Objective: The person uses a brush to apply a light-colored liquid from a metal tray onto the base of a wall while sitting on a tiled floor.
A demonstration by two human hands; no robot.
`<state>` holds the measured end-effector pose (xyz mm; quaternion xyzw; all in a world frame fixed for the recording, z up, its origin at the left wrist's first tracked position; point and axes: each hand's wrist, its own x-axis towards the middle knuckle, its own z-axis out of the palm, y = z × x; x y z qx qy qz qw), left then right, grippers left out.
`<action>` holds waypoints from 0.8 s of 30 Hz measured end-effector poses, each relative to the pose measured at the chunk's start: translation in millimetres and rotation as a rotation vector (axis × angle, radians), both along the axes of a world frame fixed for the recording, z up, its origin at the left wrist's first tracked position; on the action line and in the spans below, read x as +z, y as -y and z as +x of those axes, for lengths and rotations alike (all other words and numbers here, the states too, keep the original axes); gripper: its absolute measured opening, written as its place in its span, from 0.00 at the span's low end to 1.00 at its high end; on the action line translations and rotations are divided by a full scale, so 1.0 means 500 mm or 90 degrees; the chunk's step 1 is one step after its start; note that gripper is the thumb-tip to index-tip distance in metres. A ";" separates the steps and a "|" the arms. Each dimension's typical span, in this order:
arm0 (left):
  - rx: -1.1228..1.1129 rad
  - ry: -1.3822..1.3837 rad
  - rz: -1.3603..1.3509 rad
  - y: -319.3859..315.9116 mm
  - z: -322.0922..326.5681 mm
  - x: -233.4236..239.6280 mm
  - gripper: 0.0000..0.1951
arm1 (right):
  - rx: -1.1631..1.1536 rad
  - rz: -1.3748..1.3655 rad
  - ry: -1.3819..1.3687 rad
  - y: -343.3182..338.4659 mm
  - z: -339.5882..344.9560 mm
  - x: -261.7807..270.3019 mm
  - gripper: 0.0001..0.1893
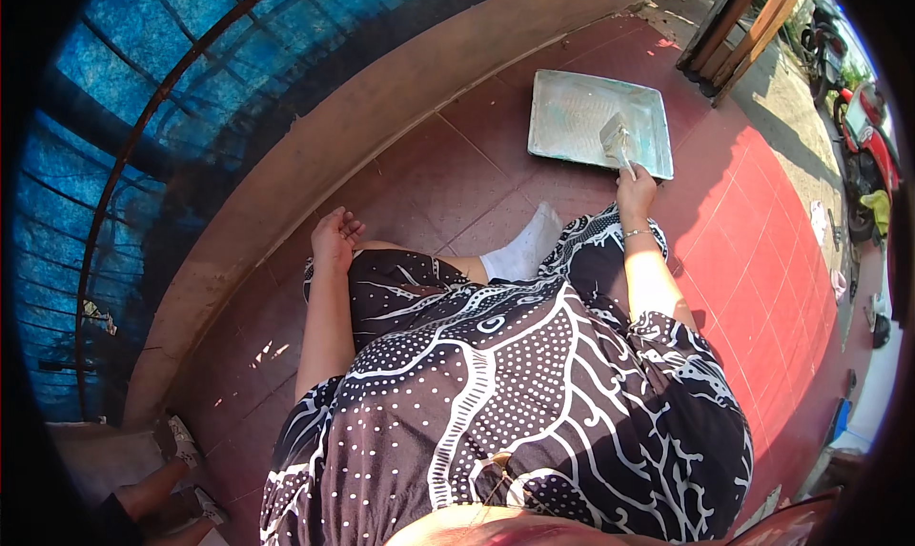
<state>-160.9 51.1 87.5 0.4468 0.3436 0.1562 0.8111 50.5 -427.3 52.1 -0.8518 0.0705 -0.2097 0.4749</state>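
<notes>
My right hand [635, 192] is closed around the handle of a flat paintbrush [616, 140]. The brush's wide head rests on or just above the floor of a shallow rectangular metal tray [572, 117], near its right side. Whitish and green paint residue coats the tray, which stands on red floor tiles in front of me. On the left, my left hand [336, 235] lies over my knee with its fingers loosely curled and nothing visible in it. My white-socked foot [529, 246] shows between the two hands, below the tray.
A low wall [357, 124] with blue sheeting [164, 53] behind bars curves along the left. Wooden posts [743, 38] stand at the upper right, and a red motorcycle [865, 128] is beyond the tiles. Another person's feet [189, 446] are at the lower left.
</notes>
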 end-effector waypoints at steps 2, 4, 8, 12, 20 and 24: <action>0.019 -0.037 0.103 0.024 0.011 0.063 0.07 | -0.006 -0.026 0.028 0.002 0.005 -0.012 0.16; 0.017 0.088 0.269 0.053 0.014 0.149 0.06 | 0.001 -0.045 0.027 0.000 0.006 -0.012 0.16; 0.066 0.389 0.636 0.144 -0.042 0.398 0.05 | 0.002 -0.029 0.019 0.006 0.004 -0.005 0.16; 0.062 0.688 1.010 0.183 -0.162 0.588 0.12 | -0.010 -0.018 -0.022 -0.006 -0.015 0.025 0.16; -0.386 0.585 1.354 0.335 -0.113 0.499 0.20 | -0.014 0.004 -0.055 0.000 -0.028 0.035 0.17; -0.936 0.115 1.508 0.595 0.162 -0.045 0.27 | -0.035 -0.015 -0.014 0.028 -0.027 0.002 0.17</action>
